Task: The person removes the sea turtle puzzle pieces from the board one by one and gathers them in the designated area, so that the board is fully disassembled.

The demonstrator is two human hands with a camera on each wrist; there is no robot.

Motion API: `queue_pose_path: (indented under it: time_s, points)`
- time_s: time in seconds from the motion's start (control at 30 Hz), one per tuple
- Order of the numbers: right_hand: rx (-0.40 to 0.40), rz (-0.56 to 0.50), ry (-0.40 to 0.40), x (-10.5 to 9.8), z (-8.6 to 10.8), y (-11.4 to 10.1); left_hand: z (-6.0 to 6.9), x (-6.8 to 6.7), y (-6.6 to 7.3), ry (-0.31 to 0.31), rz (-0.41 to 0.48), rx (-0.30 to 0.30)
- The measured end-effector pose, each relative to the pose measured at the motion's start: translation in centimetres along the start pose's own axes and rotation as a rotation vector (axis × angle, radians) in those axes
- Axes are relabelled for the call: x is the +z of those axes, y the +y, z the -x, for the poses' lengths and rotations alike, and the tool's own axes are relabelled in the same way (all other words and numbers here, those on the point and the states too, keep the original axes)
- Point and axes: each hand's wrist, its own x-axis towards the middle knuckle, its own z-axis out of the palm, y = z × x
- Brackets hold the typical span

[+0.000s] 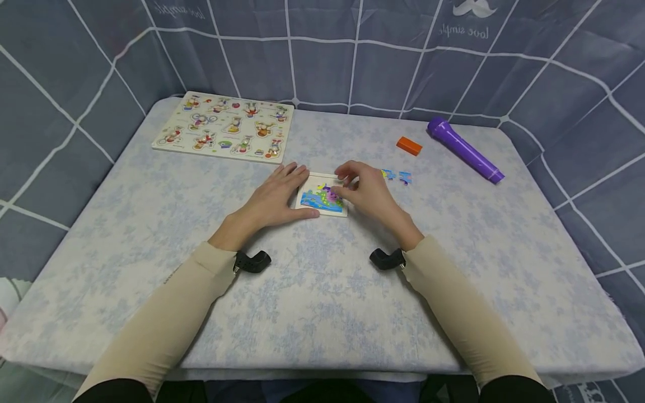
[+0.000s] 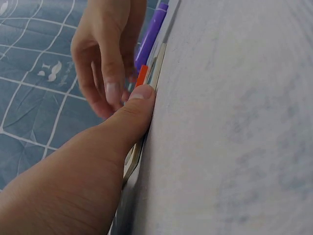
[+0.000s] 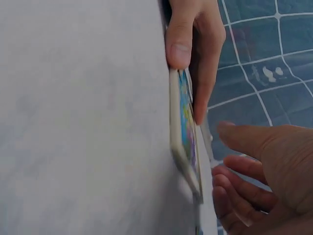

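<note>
A small framed puzzle board lies flat on the table, with a blue, green and purple picture in it. My left hand rests along its left side, fingers extended, the thumb against the near edge. Over the right part of the board hovers my right hand, fingers loosely bent; in the right wrist view the thumb stands apart from the fingers, and no piece shows between them. Just right of that hand lie loose puzzle pieces, blue with other colours.
A large wooden board with several figures lies at the back left. At the back right are an orange block and a purple microphone-shaped object. Grey checked cloth hangs behind and beside the patterned tablecloth.
</note>
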Motion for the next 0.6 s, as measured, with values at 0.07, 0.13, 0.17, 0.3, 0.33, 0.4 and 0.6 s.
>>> queue_pose_path:
  time_s: [0.07,0.13,0.17,0.3,0.33,0.4,0.6]
  points:
    - [-0.005,-0.01,-0.045,0.5,-0.7,-0.4,0.0,0.0,0.0,0.001,0.002,-0.002]
    - [-0.01,-0.005,-0.091,0.9,-1.3,-0.6,0.0,0.0,0.0,0.003,0.003,0.002]
    - [-0.012,-0.001,-0.112,1.1,-1.6,-0.7,0.0,0.0,0.0,0.003,0.004,0.004]
    - [-0.006,0.027,-0.169,1.3,-2.2,-0.8,-0.1,-0.1,0.0,0.002,0.006,0.007]
    - [-0.002,0.028,-0.179,1.3,-2.3,-0.8,-0.1,-0.1,0.1,0.002,0.007,0.005]
    - [0.005,0.027,-0.204,1.2,-2.5,-0.8,-0.1,-0.2,0.1,0.002,0.008,0.001]
    - [0.025,0.012,-0.278,1.3,-3.1,-1.3,0.0,-0.1,0.0,0.004,0.007,0.003]
